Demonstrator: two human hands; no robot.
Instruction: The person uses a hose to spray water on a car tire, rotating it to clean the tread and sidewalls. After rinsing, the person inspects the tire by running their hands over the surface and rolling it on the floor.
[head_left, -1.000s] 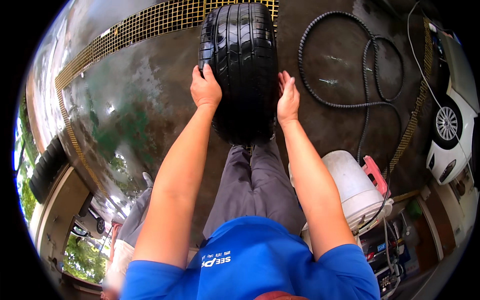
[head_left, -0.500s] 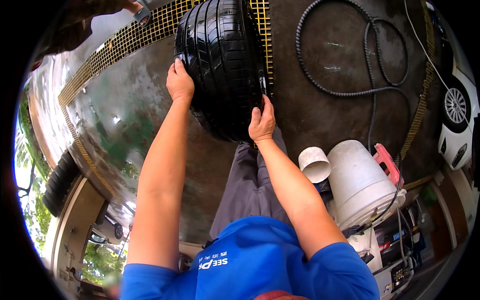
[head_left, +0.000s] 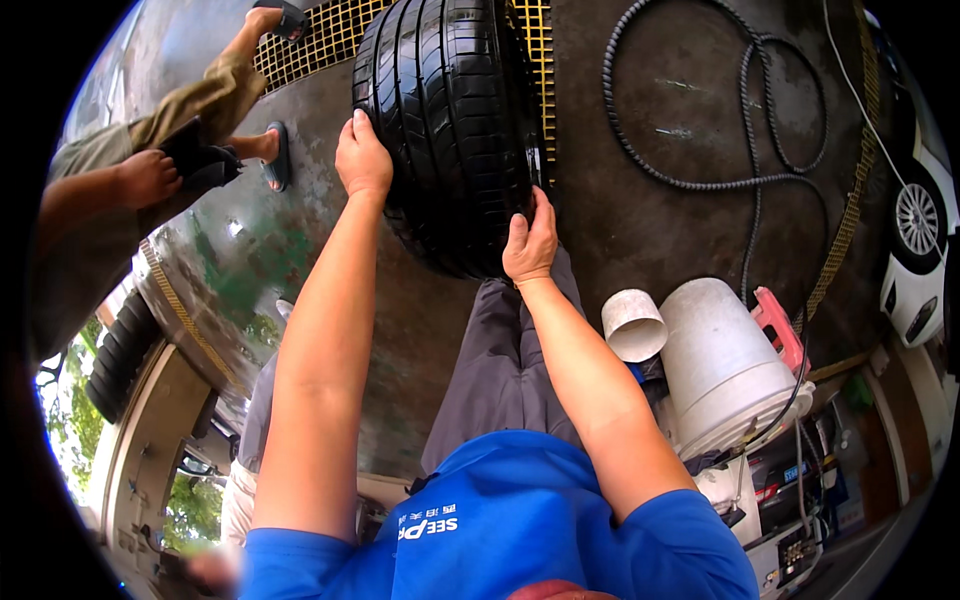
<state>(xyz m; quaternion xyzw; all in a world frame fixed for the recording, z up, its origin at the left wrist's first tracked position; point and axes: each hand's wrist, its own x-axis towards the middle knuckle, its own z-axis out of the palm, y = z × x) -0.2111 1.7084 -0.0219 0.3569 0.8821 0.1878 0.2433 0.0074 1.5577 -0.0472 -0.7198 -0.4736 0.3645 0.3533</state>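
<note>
A wet, black car tire (head_left: 440,130) stands upright in front of me, its tread facing me and its top cut off by the picture's edge. My left hand (head_left: 362,158) grips its left side, fingers over the edge of the tread. On the right side, lower down, my right hand (head_left: 530,240) holds the sidewall edge with thumb and fingers. Parts of the fingers of both hands are hidden behind the rubber. The tire's underside is close to my grey trousers (head_left: 490,370).
A person (head_left: 180,120) in slides walks at left, holding something dark. Another person's grey trouser leg (head_left: 258,415) shows behind my left arm. At right are a coiled black hose (head_left: 690,185), a white bucket (head_left: 715,350), a small white pail (head_left: 634,325) and a white car (head_left: 915,260). Yellow grating (head_left: 310,45) crosses the floor.
The walking person has come further into view at the left, and another person has appeared behind my left arm. My hands keep their grip on the tire, which has hardly moved.
</note>
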